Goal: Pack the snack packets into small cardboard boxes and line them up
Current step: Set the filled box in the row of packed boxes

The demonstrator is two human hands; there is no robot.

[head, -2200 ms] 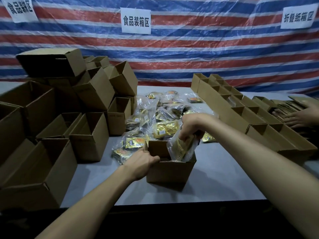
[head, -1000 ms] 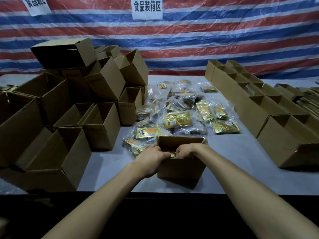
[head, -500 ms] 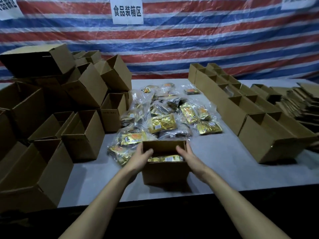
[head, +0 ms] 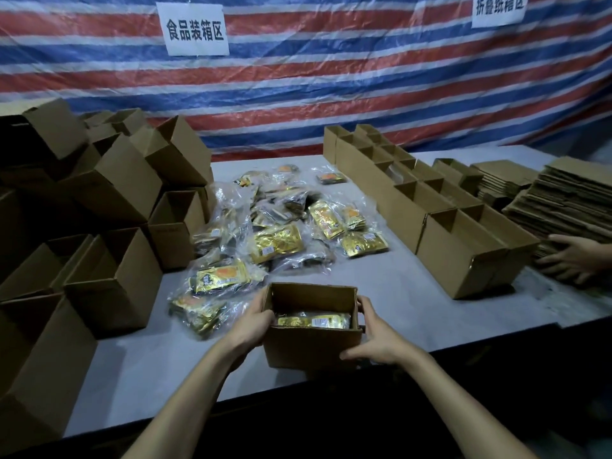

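Plainly, the head view is the only 1 on offer, so everything comes from it. 2 hands hold 1 small cardboard box [head: 311, 346] at the near edge of the grey table [head: 381, 293]. The left hand [head: 255, 326] wraps the box's left wall with its fingers curled over the rim. The right hand [head: 377, 339] clasps the right wall, thumb at the top corner and fingers on the front face. Whether the box rests on the table or is raised off it, I cannot tell.

The box's flaps are open, and gold snack packets [head: 313, 321] lie flat inside (how many is too dim to count). Just behind the box, 1 loose pile of bagged packets [head: 278, 240] spreads across the middle of the table.

On the left sits a heap of empty boxes [head: 116, 193], well over 6, some tipped on their sides. To the right, open boxes [head: 440, 220] stand in 2 rows side by side, running away from the camera. Beyond them are stacks of flat cardboard [head: 563, 200], with another person's hand [head: 573, 256] resting on the nearest stack. 2 white paper signs [head: 195, 29] hang on the striped tarp [head: 331, 94].
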